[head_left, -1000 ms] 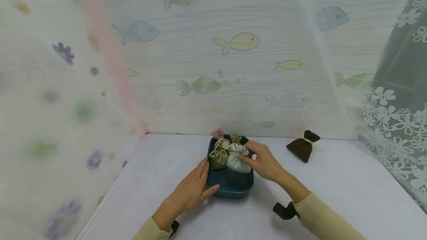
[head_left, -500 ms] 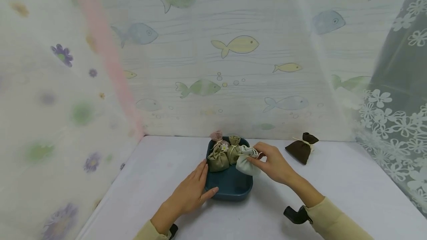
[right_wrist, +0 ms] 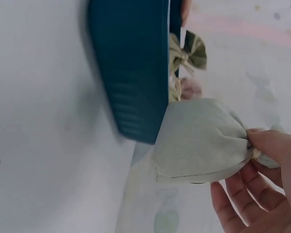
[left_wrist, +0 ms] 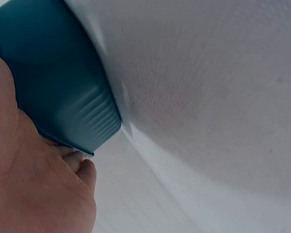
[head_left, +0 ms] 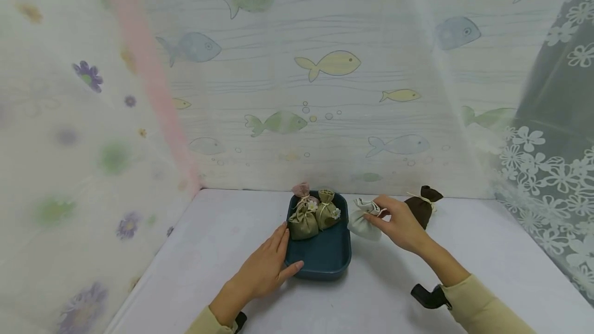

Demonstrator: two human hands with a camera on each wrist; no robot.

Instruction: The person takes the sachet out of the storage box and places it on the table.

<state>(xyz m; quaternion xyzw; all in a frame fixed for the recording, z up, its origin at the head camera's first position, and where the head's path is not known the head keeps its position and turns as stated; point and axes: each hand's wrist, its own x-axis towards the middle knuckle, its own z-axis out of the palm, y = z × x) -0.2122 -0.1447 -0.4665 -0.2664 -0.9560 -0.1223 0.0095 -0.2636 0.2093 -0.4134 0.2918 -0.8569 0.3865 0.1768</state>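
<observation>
- Right hand (head_left: 400, 227) pinches the pale sachet (head_left: 364, 223) by its tied neck; bag hangs outside the blue tray (head_left: 325, 262), just off its right wall, apparently a little above the table (head_left: 223, 251) (right wrist view shows the bag (right_wrist: 201, 141) beside the tray's ribbed outer wall (right_wrist: 131, 63), gap to the table not measurable).
- Left hand (head_left: 266, 264) lies flat against the tray's near-left rim, fingers straight along the wall, thumb at the front corner, bracing and not gripping (left wrist view: fingers (left_wrist: 80, 162) under the rim edge).
- Progress, my read: unloading sachets from tray to table. One dark brown sachet (head_left: 423, 205) already lies on the table near the back right; the pale one is clear of the tray but not set down.
- Left in the tray: two olive sachets (head_left: 303, 223) (head_left: 327, 213) and a pink one (head_left: 301, 189) at the back edge, partly hidden. So roughly two of five out.
- Room: bare table between tray and brown sachet is narrow; the hand sits right in front of the brown one. Wider free surface lies nearer the person, right of the tray.
- Edges: fish-print curtain (head_left: 325, 92) closes the back, lace curtain (head_left: 543, 179) the right; table's right edge is well apart from the hand.
</observation>
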